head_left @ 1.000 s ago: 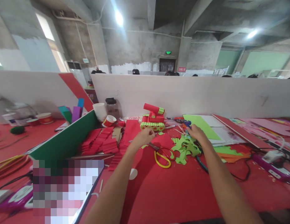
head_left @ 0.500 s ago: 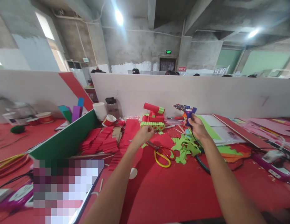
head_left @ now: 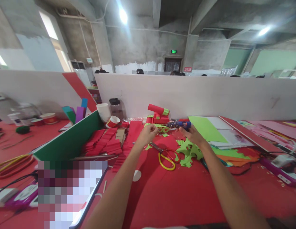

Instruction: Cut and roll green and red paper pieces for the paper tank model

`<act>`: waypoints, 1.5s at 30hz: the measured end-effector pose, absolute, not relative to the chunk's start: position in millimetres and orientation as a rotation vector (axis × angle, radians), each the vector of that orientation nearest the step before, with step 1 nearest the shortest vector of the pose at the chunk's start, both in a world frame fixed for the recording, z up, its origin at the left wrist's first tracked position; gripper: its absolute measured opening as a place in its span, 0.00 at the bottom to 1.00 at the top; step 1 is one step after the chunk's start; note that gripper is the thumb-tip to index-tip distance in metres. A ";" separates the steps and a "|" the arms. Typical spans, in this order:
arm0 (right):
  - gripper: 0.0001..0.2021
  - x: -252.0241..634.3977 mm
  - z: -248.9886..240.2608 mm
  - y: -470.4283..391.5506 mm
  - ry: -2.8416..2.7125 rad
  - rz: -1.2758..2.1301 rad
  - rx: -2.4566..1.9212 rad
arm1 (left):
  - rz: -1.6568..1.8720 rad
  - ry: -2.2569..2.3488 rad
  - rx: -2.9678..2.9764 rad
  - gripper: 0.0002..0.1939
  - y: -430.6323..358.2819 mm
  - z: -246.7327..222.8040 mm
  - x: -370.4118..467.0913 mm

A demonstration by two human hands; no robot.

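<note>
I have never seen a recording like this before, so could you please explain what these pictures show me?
There is no machine here: these are a person's two bare hands, and every picture comes from one camera worn on the head, looking forward and down. The right hand holds a blue glue gun beside a red-and-green model. The left hand, fingers curled, is in front of the model; whether it holds anything small I cannot tell. On the red table lie scissors and green scraps.
</note>
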State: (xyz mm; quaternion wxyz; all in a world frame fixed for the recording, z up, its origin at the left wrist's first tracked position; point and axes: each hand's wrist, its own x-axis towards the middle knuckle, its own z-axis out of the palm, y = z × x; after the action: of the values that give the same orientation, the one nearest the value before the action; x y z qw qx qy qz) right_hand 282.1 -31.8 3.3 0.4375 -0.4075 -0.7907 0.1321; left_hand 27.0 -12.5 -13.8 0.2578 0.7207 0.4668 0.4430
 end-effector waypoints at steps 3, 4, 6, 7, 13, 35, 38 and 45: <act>0.16 280.4 4.9 -30.9 -1.975 0.296 -0.994 | 1.216 1.246 1.933 0.10 -15.8 -9.5 28.0; 0.15 279.9 5.3 -30.7 -1.993 0.267 -0.969 | 1.223 1.239 1.929 0.10 -16.3 -8.8 28.3; 0.14 278.7 5.7 -30.4 -2.026 0.200 -0.936 | 1.234 1.236 1.920 0.10 -16.6 -8.0 28.8; 0.14 278.0 5.6 -30.4 -2.039 0.168 -0.934 | 1.240 1.240 1.916 0.10 -16.7 -7.8 29.0; 0.14 273.7 3.1 -30.2 -2.126 -0.003 -0.967 | 1.230 1.249 1.923 0.09 -16.2 -7.2 29.4; 0.18 272.0 4.5 -31.9 -2.185 -0.106 -1.001 | 1.214 1.239 1.965 0.10 -16.7 -7.4 30.8; 0.18 272.1 3.9 -31.5 -2.187 -0.099 -1.014 | 1.222 1.228 1.977 0.10 -15.9 -8.3 30.8; 0.18 271.6 4.1 -32.0 -2.167 -0.137 -0.996 | 1.227 1.230 1.997 0.10 -18.8 -6.5 30.8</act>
State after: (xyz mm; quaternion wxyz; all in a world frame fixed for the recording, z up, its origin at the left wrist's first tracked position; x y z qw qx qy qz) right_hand 271.6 -32.0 4.1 0.3676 -0.3876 -0.8437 -0.0533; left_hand 30.8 -18.8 -6.5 0.2449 0.7315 0.4507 0.4493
